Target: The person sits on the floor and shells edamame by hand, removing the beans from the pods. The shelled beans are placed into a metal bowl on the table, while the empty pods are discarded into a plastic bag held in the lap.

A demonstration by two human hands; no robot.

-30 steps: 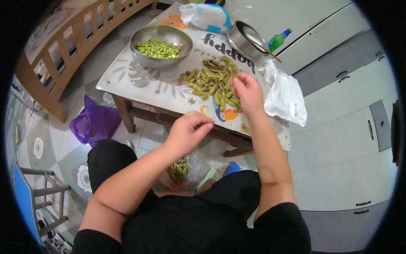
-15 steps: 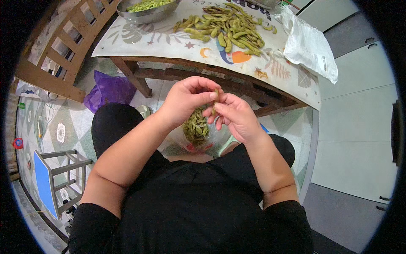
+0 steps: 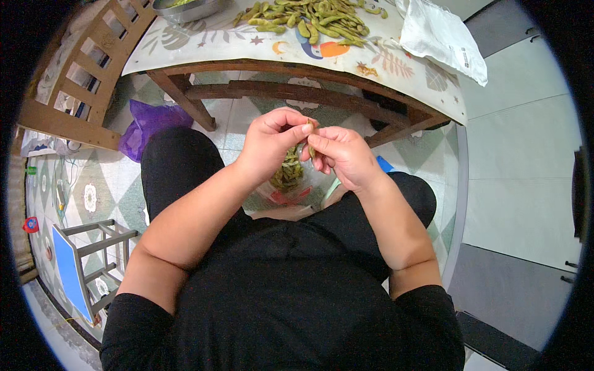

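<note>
Both hands, left hand (image 3: 272, 139) and right hand (image 3: 340, 154), pinch one bean pod (image 3: 309, 137) below the table (image 3: 247, 46); shelling under way, thumbs must split it.

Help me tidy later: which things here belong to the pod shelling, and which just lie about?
In use: green bean pod between left hand and right hand; pile of green pods; steel bowl; bag of empty husks.
Lying about: purple plastic bag; white plastic bag; blue stool.

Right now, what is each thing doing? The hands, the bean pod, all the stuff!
Left hand: pinching the bean pod.
Right hand: gripping the same pod.
Bean pod: held between both hands.
Pile of pods: loose on the table.
Metal bowl: upright, mostly cut off.
White bag: lying crumpled.
</note>
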